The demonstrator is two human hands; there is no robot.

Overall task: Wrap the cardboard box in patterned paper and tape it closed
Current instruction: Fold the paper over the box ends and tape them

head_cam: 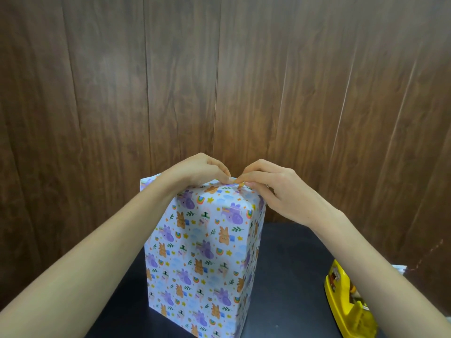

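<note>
Left grip (197, 172) and right grip (275, 189) pinch the patterned paper (200, 252) atop the upright box (253, 240) beneath them. This looks like end-flap folding; the next move likely needs the tape dispenser (346, 303), below the right grip.

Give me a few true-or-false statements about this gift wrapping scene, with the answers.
1. The wrapped box stands upright on the dark table. True.
2. The left hand and right hand both pinch the paper at the box's top edge. True.
3. The right hand holds the tape dispenser. False: the yellow dispenser sits on the table to the right, untouched.
4. The paper is plain white. False: it is printed with cartoon animals, rainbows and stars.
</note>
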